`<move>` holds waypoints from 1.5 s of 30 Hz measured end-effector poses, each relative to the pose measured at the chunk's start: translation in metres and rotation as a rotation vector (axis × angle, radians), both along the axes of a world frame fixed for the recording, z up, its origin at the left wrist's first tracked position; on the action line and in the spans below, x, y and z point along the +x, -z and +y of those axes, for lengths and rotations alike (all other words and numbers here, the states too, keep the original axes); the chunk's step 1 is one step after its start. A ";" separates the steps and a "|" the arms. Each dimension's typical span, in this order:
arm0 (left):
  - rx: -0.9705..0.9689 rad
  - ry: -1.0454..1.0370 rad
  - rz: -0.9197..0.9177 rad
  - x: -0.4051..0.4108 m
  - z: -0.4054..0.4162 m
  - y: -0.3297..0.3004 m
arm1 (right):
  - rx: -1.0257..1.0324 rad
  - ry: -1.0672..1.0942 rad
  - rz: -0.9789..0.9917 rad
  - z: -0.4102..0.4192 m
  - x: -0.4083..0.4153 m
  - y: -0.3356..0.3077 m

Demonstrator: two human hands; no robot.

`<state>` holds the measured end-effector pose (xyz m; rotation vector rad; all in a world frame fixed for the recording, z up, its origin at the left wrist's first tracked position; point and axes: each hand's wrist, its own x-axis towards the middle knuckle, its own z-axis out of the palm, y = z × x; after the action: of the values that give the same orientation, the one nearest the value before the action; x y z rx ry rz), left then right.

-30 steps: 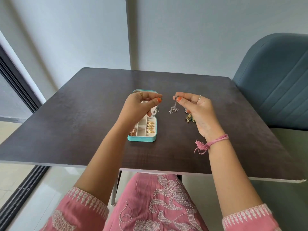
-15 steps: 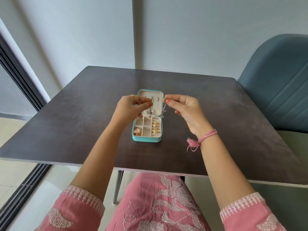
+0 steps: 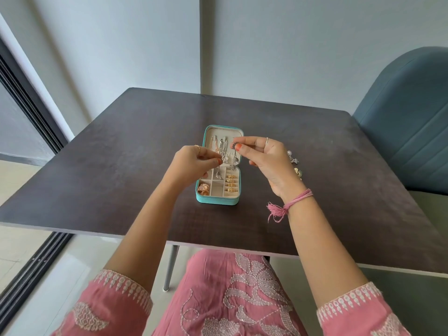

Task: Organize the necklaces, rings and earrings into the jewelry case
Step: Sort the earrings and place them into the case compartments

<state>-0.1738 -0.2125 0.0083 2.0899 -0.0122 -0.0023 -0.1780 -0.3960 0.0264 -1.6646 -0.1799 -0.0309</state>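
Sitting at dark table (image 3: 121,166), left to right:

Left hand (image 3: 191,163) hovering over case's left side, pinching one silver dangling earring (image 3: 219,174) between thumb and fingertip; earring hanging above upper tray compartments.

One teal jewelry case (image 3: 213,199) lying open mid-table, lid tipped back. Lid holding about three chains (image 3: 221,147), exact count blurring together. Tray holding four gold rings (image 3: 230,183) stacked in right-hand slot, one pinkish-gold cluster (image 3: 203,189) sitting in bottom-left compartment; piece count there impossible to tell.

Right hand (image 3: 264,158) hovering at case's right edge, pinching a second silver earring (image 3: 234,154) at its top, dangle hanging in front of lid.

Two loose pieces lying on table just right of right hand: one silver earring (image 3: 292,158), one gold-green piece (image 3: 298,172), partly hidden.

Wide bare tabletop stretching left of case and toward far edge; less on right, blue chair (image 3: 407,122) standing beside right table edge. Near table edge running under both forearms.
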 end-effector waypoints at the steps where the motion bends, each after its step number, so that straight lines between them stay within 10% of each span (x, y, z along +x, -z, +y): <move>1: 0.004 0.003 0.009 0.000 -0.001 0.000 | 0.000 -0.004 -0.007 0.000 0.000 0.000; 14: 0.069 -0.052 0.076 0.005 -0.002 0.015 | -0.105 -0.036 -0.025 0.007 0.001 0.007; 45: -0.480 -0.388 -0.021 -0.006 0.002 0.049 | -0.590 0.004 -0.125 0.026 0.021 0.041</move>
<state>-0.1797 -0.2108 -0.0409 1.5845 0.3480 0.2357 -0.1574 -0.3700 -0.0148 -2.2534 -0.3002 -0.0921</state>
